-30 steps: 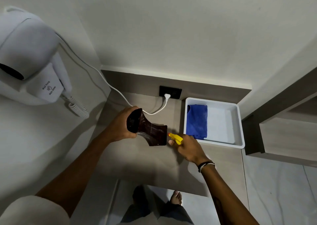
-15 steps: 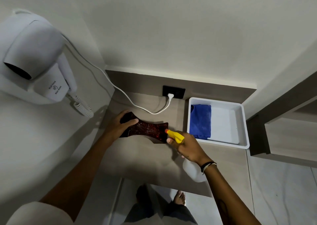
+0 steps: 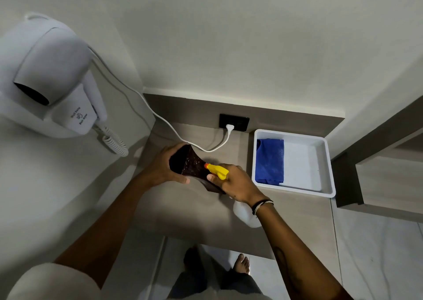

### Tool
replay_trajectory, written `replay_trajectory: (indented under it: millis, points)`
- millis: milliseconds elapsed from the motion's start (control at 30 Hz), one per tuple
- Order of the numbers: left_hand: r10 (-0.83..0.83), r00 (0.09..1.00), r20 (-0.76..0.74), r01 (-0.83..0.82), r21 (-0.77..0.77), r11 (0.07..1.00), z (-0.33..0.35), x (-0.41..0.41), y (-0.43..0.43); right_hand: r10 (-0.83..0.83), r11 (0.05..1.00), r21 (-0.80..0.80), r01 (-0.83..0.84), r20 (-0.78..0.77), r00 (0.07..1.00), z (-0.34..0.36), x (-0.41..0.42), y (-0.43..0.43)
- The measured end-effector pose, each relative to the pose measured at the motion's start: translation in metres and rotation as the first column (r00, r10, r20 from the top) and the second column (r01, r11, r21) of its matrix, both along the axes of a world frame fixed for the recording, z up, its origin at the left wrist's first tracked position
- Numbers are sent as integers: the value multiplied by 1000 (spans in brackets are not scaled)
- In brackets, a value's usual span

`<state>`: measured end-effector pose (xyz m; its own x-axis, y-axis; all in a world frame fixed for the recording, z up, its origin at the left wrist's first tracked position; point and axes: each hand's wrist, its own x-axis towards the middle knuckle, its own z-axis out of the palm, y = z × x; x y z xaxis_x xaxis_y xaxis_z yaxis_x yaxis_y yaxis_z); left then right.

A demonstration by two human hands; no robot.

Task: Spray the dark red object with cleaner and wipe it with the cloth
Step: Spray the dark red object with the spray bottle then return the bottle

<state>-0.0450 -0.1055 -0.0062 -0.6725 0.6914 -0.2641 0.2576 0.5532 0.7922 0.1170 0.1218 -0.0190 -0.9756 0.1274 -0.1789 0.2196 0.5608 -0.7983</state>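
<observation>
Spray nozzle against the dark red object above the counter.

A wall hair dryer [image 3: 49, 79] hangs at ten o'clock; the counter [image 3: 183, 215] fills the centre, and a white tray [image 3: 320, 169] at three o'clock holds the blue cloth [image 3: 270, 161]. The left hand [image 3: 163, 168] is wrapped around the dark red object [image 3: 188, 165], tilted at centre. The right hand [image 3: 235, 183] is closed round the spray bottle [image 3: 246, 215], its yellow nozzle [image 3: 217, 171] touching the object.

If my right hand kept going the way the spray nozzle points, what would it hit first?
Most likely the dark red object: the right hand aims the spray bottle left at it, the nozzle nearly touching, though depth is unclear.
</observation>
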Motion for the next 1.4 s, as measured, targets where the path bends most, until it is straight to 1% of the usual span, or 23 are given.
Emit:
replay_trajectory:
  millis: [67, 200, 267, 333, 433, 500, 633, 700, 800, 867, 967, 1033, 1100, 1133, 1233, 1333, 1400]
  points:
    - [-28, 999, -17, 27, -36, 999, -2, -3, -1, -6, 999, 37, 4, 52, 999, -3, 3, 6]
    - [-62, 998, -22, 61, -46, 997, -7, -8, -3, -73, 995, 84, 62, 141, 987, -12, 14, 21]
    - [-42, 998, -38, 41, -38, 998, -10, -9, -4, -101, 989, 125, 78, 193, 976, -18, 20, 26]
    - [12, 1000, -27, -12, -33, 999, -10, -10, -4, -131, 986, 129, 105, 215, 968, -23, 25, 31]
    - [80, 997, -13, -80, -41, 996, -7, -8, -5, -167, 984, 96, 151, 200, 965, -27, 32, 35]
    - [178, 984, 23, -176, -62, 982, -9, -7, -4, -183, 982, 80, 171, 171, 968, -26, 35, 37]
    - [388, 905, 177, -376, -99, 921, -11, -5, 0, -137, 990, 28, 135, 110, 984, -24, 38, 34]
    - [433, 876, 214, -422, -95, 902, -12, -4, 1, -106, 994, -17, 107, 82, 991, -20, 37, 28]
    - [462, 836, 297, -449, -115, 886, -12, -4, 1, -28, 997, -77, 30, 28, 999, -12, 30, 15]
    - [475, 813, 337, -449, -159, 879, -15, -4, 0, -4, 998, -68, 5, 16, 1000, -8, 25, 8]
    - [454, 835, 310, -429, -148, 891, -16, -1, 2, 6, 997, -77, -4, 32, 999, -4, 19, 0]
    - [427, 843, 327, -409, -125, 904, -17, 1, 0, 15, 996, -87, -12, 38, 999, -4, 18, -2]
    - [355, 868, 347, -334, -121, 935, -17, 2, -5, 21, 997, -79, -17, 44, 999, -3, 18, -2]
    - [301, 895, 330, -273, -130, 953, -16, 2, -8, 26, 997, -70, -22, 46, 999, -3, 17, -3]
    - [162, 967, 197, -126, -183, 975, -15, 4, -14, 51, 998, -34, -49, 45, 998, -1, 13, -7]
    - [92, 985, 148, -62, -197, 978, -15, 6, -15, 82, 997, -11, -81, 19, 996, 3, 8, -11]
    - [89, 988, 127, -65, -183, 981, -16, 5, -16, 69, 997, -17, -69, 19, 997, 5, 7, -11]
